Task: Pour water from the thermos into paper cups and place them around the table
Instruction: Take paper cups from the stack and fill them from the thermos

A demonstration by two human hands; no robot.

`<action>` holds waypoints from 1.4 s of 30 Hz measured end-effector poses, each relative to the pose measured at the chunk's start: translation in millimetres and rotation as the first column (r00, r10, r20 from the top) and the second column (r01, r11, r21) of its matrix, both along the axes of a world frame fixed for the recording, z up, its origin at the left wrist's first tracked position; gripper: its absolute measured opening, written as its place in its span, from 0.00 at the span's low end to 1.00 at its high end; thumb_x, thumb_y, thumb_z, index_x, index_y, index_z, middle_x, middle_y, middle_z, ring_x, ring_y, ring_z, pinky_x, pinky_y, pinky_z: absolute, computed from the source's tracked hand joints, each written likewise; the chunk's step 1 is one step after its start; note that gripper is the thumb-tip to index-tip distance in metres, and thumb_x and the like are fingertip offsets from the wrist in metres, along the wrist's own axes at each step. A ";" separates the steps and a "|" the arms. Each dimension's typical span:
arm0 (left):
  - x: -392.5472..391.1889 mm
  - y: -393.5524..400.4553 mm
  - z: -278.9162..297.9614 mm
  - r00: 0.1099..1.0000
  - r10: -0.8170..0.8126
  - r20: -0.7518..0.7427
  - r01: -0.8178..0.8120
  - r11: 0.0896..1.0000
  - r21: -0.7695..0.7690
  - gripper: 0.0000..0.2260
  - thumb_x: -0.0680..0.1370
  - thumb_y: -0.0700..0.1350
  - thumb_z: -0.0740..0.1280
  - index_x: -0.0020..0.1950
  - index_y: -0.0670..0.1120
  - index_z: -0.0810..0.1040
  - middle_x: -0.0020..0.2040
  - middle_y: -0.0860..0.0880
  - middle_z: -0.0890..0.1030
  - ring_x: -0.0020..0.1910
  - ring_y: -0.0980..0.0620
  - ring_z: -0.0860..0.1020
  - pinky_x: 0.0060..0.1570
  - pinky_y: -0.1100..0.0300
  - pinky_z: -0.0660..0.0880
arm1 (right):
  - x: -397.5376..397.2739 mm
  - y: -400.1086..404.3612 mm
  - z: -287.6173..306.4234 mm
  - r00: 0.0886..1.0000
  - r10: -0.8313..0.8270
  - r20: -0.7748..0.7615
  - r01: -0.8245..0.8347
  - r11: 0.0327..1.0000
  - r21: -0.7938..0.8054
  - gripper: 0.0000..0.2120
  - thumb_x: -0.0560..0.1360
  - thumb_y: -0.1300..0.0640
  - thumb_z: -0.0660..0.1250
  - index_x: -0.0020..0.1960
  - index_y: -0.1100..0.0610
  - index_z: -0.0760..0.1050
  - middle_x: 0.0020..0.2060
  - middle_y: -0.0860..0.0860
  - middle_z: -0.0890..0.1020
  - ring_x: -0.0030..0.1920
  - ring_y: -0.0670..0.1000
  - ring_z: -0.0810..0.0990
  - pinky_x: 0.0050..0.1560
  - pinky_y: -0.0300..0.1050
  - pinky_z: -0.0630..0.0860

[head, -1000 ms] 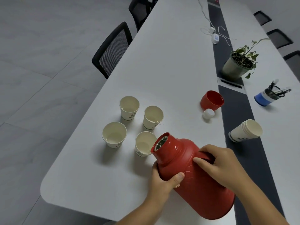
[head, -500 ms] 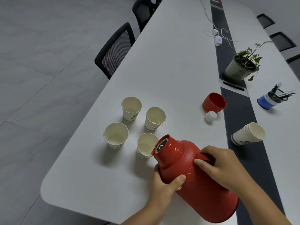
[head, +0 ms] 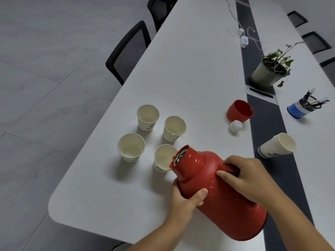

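both hands tilting red thermos over nearest of 4 paper cups

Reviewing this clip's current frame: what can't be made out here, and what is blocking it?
Head view only:
- Nearest paper cup: the thermos mouth covers its right rim; no stream or water level visible.
- Thermos handle: wrapped by the right hand.
- Left hand fingers: behind the thermos body; only the thumb shows.
- Stacked cups: count too small to tell.
- Cup logos: blurred.
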State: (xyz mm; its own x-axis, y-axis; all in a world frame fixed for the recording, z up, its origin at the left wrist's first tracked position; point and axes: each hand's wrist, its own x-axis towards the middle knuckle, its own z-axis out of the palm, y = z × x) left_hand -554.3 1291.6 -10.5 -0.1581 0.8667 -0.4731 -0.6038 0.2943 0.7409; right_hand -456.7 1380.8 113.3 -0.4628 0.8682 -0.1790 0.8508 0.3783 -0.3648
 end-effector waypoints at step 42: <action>10.6 0.0 2.5 0.999 0.039 0.007 -0.039 0.999 0.010 0.34 0.50 0.54 0.74 0.54 0.49 0.70 0.45 0.49 0.80 0.35 0.63 0.80 0.31 0.69 0.74 | 3.6 1.0 6.3 0.999 0.040 0.008 -0.040 0.998 0.038 0.07 0.70 0.54 0.68 0.45 0.57 0.77 0.35 0.49 0.80 0.38 0.48 0.77 0.39 0.40 0.72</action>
